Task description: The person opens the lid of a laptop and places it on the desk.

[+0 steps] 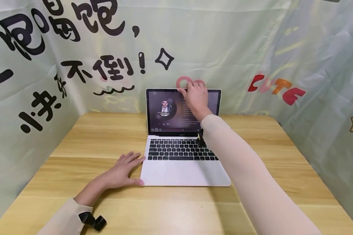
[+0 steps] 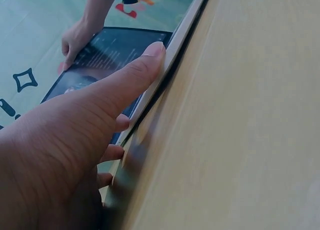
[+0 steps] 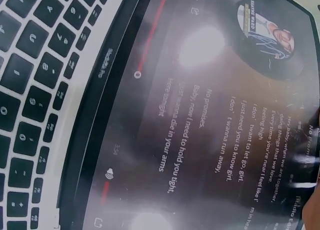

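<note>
A silver laptop (image 1: 182, 173) stands unfolded on the wooden table, its lid raised. On its lit screen (image 1: 167, 119) a music player shows a round cover picture. My right hand (image 1: 196, 99) holds the lid's top edge, fingers over the rim. In the right wrist view, lyrics and a red progress bar fill the screen (image 3: 210, 135), beside the black keys (image 3: 35, 70); only a sliver of the hand shows. My left hand (image 1: 120, 173) lies at the base's left side, fingers spread, with thumb and fingertips against the edge. The left wrist view shows that thumb (image 2: 145, 65) along the base's edge.
The wooden table (image 1: 106, 130) extends around the laptop. Behind it and on both sides hangs a pale green cloth (image 1: 223, 49) with black lettering, a coloured "CUTE" print and a yellow star. A small black device (image 1: 92, 220) is strapped to the left wrist.
</note>
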`<state>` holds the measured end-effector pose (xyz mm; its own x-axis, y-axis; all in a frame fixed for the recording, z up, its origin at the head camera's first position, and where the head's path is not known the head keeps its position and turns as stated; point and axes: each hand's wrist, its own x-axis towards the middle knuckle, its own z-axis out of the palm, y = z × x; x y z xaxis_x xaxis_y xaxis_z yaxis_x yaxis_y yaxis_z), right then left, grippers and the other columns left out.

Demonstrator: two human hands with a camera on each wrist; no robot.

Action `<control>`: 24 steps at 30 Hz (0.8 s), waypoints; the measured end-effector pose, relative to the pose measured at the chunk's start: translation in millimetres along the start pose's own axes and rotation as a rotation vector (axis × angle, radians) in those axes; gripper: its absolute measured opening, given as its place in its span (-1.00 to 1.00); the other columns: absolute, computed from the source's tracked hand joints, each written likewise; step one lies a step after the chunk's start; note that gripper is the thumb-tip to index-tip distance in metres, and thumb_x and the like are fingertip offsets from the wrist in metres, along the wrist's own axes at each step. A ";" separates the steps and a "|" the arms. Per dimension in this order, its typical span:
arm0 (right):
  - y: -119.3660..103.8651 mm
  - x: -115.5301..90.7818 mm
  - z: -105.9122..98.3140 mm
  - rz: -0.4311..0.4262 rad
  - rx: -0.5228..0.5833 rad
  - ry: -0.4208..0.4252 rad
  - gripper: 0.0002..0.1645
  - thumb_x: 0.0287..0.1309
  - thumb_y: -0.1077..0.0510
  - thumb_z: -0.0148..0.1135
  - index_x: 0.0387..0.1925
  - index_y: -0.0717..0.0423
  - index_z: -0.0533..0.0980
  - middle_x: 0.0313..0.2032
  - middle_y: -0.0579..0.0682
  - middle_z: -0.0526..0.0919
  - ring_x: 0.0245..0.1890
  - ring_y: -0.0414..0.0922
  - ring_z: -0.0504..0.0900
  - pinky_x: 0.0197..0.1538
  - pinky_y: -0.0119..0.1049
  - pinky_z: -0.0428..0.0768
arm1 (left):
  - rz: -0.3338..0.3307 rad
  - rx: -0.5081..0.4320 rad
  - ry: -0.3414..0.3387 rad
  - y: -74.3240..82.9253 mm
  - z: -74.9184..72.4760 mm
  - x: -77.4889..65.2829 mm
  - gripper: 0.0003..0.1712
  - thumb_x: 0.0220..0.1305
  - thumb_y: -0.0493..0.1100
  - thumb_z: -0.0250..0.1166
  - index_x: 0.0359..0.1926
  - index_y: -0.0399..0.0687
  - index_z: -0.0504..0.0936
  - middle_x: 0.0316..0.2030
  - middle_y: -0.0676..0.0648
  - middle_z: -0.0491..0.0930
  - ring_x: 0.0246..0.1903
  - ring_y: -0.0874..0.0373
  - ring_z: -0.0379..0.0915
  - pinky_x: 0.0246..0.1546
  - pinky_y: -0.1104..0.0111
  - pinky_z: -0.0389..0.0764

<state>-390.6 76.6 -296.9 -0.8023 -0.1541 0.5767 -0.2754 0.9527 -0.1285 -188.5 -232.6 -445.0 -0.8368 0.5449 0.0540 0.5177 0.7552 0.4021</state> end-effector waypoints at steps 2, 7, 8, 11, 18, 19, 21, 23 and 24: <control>1.7 3.9 4.9 0.003 0.010 -0.009 -0.44 0.31 -0.31 0.07 -0.25 0.12 0.55 -0.17 0.11 0.66 0.08 0.12 0.49 0.32 -0.08 0.27 | 0.000 0.008 -0.001 -1.4 0.7 -0.3 0.15 -0.01 0.57 0.22 0.48 0.05 0.23 0.45 -0.19 0.13 0.44 -0.29 -0.15 0.37 -0.21 -0.22; 6.0 11.6 14.0 0.009 0.044 -0.038 -0.51 0.28 -0.24 0.17 -0.23 0.11 0.60 -0.20 0.09 0.68 0.03 0.12 0.52 0.28 -0.09 0.29 | -0.002 0.010 -0.002 -2.7 0.9 -0.7 0.16 -0.02 0.58 0.21 0.48 0.06 0.22 0.45 -0.19 0.13 0.44 -0.28 -0.15 0.38 -0.20 -0.23; 6.3 12.5 15.1 0.009 0.051 -0.047 -0.52 0.28 -0.24 0.18 -0.22 0.11 0.60 -0.20 0.09 0.68 0.03 0.12 0.52 0.29 -0.09 0.28 | -0.002 0.007 -0.001 -2.6 0.4 -0.9 0.16 -0.02 0.58 0.22 0.48 0.06 0.22 0.45 -0.19 0.13 0.44 -0.28 -0.15 0.38 -0.20 -0.23; 8.3 10.7 14.2 0.013 0.056 -0.065 -0.52 0.29 -0.23 0.17 -0.19 0.12 0.60 -0.17 0.10 0.68 0.04 0.12 0.52 0.28 -0.07 0.30 | 0.003 0.011 -0.004 -1.2 0.5 -1.4 0.16 -0.01 0.57 0.22 0.48 0.04 0.22 0.44 -0.20 0.13 0.44 -0.30 -0.15 0.37 -0.21 -0.22; 10.5 -1.6 -6.1 -0.032 0.134 -0.062 -0.47 0.27 -0.22 0.21 -0.01 0.12 0.59 -0.01 0.08 0.62 0.15 0.05 0.46 0.30 -0.11 0.32 | 0.012 0.009 0.011 0.1 -2.3 -0.8 0.16 -0.01 0.54 0.26 0.48 0.02 0.23 0.44 -0.22 0.13 0.44 -0.30 -0.14 0.37 -0.22 -0.21; 10.6 -3.6 -9.3 -0.044 0.148 -0.067 -0.46 0.27 -0.22 0.21 0.03 0.11 0.58 0.02 0.08 0.61 0.17 0.05 0.45 0.31 -0.11 0.31 | 0.010 0.011 0.011 -0.2 -2.7 -0.7 0.16 -0.02 0.55 0.26 0.48 0.02 0.23 0.44 -0.22 0.13 0.44 -0.30 -0.14 0.37 -0.21 -0.21; 10.8 -8.0 -14.6 -0.074 0.176 -0.076 -0.44 0.28 -0.20 0.22 0.09 0.12 0.55 0.08 0.09 0.57 0.21 0.05 0.41 0.33 -0.11 0.29 | 0.008 0.013 0.006 -0.7 -3.0 -1.0 0.17 -0.02 0.55 0.25 0.48 0.02 0.22 0.44 -0.22 0.13 0.44 -0.31 -0.15 0.37 -0.21 -0.21; 11.8 -13.4 -18.8 -0.108 0.190 -0.094 -0.43 0.28 -0.18 0.23 0.14 0.12 0.51 0.11 0.11 0.53 0.22 0.06 0.39 0.33 -0.08 0.30 | 0.005 0.007 0.000 -0.5 -2.9 -1.0 0.17 -0.02 0.55 0.25 0.49 0.02 0.21 0.44 -0.22 0.12 0.44 -0.31 -0.16 0.37 -0.21 -0.22; 12.5 -16.3 -20.4 -0.125 0.193 -0.103 -0.42 0.28 -0.17 0.23 0.16 0.11 0.50 0.12 0.11 0.52 0.22 0.06 0.39 0.32 -0.06 0.31 | 0.007 0.003 0.000 -0.5 -2.7 -0.9 0.17 -0.02 0.55 0.25 0.49 0.02 0.22 0.44 -0.22 0.12 0.44 -0.30 -0.16 0.37 -0.21 -0.22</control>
<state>-370.2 96.4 -291.4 -0.8028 -0.3026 0.5137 -0.4636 0.8586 -0.2187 -188.6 -234.4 -442.8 -0.8333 0.5499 0.0566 0.5238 0.7528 0.3986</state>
